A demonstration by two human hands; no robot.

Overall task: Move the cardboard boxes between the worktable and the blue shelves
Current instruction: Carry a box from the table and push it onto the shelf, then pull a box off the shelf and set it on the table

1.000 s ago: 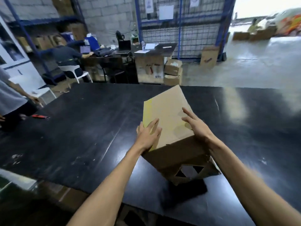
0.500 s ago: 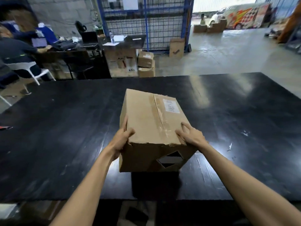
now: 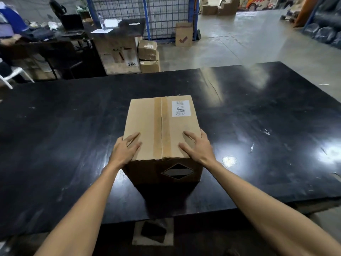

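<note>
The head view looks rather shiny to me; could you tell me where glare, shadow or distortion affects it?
Head view: bright glare patches on the black worktable right of the cardboard box; the box's near face and the tabletop before it lie in shadow; wide-angle bending curves the table edges; the left hand and right hand look sharp.

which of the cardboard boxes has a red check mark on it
The flat cardboard box leaning upright against the blue wire fence. The others show white labels or plain faces.
</note>
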